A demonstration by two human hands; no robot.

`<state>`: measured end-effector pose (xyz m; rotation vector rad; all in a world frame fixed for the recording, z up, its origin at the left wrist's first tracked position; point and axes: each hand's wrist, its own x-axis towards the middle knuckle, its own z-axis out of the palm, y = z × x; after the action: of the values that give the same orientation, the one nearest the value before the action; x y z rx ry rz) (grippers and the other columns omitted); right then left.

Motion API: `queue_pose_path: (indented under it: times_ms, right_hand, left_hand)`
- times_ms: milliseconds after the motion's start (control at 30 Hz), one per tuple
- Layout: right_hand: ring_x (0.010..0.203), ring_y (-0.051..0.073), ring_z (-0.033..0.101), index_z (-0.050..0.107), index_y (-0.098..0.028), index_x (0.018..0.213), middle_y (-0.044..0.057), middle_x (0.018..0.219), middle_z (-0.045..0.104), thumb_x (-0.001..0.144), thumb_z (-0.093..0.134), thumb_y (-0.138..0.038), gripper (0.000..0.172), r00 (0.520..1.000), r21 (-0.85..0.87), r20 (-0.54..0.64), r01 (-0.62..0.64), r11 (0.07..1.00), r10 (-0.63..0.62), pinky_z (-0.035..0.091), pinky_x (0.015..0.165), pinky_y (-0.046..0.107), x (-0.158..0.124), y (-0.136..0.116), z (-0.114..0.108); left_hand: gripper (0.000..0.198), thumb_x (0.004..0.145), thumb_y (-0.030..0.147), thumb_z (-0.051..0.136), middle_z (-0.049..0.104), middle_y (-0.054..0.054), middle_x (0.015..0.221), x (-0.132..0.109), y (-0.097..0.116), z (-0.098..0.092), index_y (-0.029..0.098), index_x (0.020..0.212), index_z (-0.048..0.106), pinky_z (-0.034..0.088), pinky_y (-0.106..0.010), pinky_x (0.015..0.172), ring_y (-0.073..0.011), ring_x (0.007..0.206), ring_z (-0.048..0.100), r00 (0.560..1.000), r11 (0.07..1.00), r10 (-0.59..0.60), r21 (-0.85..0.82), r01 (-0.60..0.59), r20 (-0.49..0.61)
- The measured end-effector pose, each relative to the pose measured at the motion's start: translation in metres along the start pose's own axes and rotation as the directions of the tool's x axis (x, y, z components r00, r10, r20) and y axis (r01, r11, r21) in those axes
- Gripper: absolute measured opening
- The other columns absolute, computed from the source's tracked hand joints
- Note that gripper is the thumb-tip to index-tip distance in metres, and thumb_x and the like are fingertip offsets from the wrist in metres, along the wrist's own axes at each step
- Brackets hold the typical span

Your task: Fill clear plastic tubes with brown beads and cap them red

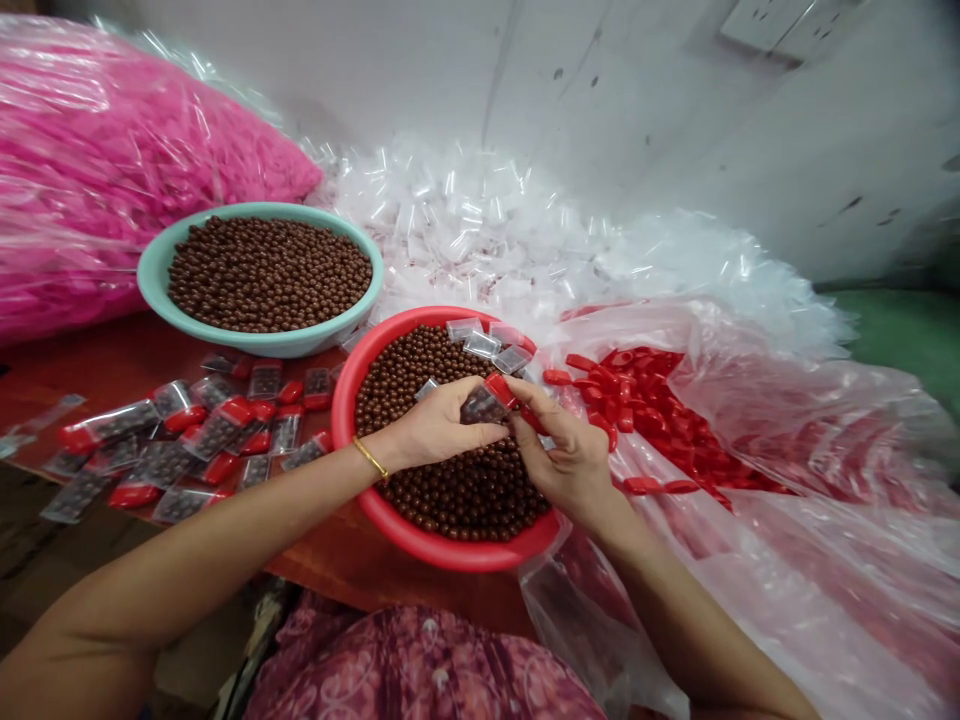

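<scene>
Over the red basin point(346, 410) of small brown balls point(450, 505), my left hand point(444, 425) is closed around a small clear plastic box point(482, 406) filled with dark balls. My right hand point(564, 450) pinches a red cap point(501, 390) at the box's upper right end. Whether the cap is fully seated I cannot tell. Several clear boxes point(481, 344) without caps lie on the balls at the basin's far side. To the right, loose red caps point(645, 400) spill from an open clear plastic bag point(750, 380).
Filled boxes with red caps point(217, 425) lie piled on the red table point(330, 550) at left. Behind them stands a pale green basin point(154, 275) of brown balls. A large bag of pink pieces point(142, 150) and a heap of clear boxes point(480, 220) line the wall.
</scene>
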<state>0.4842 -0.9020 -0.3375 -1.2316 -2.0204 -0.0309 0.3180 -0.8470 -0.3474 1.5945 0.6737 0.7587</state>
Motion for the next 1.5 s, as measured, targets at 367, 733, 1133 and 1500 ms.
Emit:
queue_pose_path:
  times_ms: [367, 733, 1133, 1500]
  right_hand:
    - [0.068, 0.015, 0.068, 0.055, -0.025, 0.127, 0.003, 0.099, 0.072, 0.087, 0.047, -0.014, 0.041, 0.997, 0.076, 0.055, -0.056, 0.996, 0.052, 0.056, 0.064, 0.027, -0.006, -0.005, 0.011]
    - [0.086, 0.016, 0.063, 0.059, -0.023, 0.111, 0.006, 0.112, 0.065, 0.093, 0.030, -0.045, 0.040, 0.900, 0.538, 0.089, -0.405, 0.740, 0.428, 0.053, 0.080, 0.034, 0.015, 0.000, 0.020]
    - [0.142, 0.019, 0.019, 0.026, -0.017, 0.147, 0.007, 0.153, 0.023, 0.092, 0.014, -0.061, 0.071, 0.891, 0.485, 0.407, -0.396, 0.780, 0.200, 0.015, 0.118, 0.043, 0.015, -0.001, 0.041]
    - [0.088, 0.020, 0.062, 0.064, -0.021, 0.100, 0.005, 0.096, 0.068, 0.083, 0.052, -0.040, 0.028, 0.870, 0.130, 0.200, -0.479, 0.868, 0.450, 0.049, 0.079, 0.036, -0.023, 0.033, -0.061]
  left_hand:
    - [0.014, 0.065, 0.021, 0.056, 0.056, 0.002, 0.069, 0.000, -0.008, -0.001, 0.015, 0.077, 0.054, 0.039, -0.024, 0.060, -0.0114, 0.064, 0.049, 0.995, 0.964, 0.016, 0.265, 0.011, -0.097]
    - [0.010, 0.060, 0.023, 0.057, 0.050, 0.004, 0.057, -0.002, 0.005, 0.005, 0.017, 0.064, 0.050, 0.029, -0.022, 0.049, -0.0091, 0.050, 0.043, 0.987, 0.861, 0.003, 0.501, -0.085, 0.162]
    - [0.015, 0.065, 0.026, 0.061, 0.061, -0.004, 0.062, -0.006, 0.000, 0.006, 0.016, 0.076, 0.062, 0.043, -0.028, 0.059, -0.0198, 0.061, 0.058, 0.970, 0.605, -0.082, 0.785, -0.133, 0.228]
    - [0.017, 0.079, 0.038, 0.054, 0.064, 0.008, 0.071, -0.074, 0.037, -0.065, 0.023, 0.084, 0.058, 0.039, -0.022, 0.063, -0.0104, 0.062, 0.055, 0.906, 0.568, 0.066, 0.763, 0.310, -0.417]
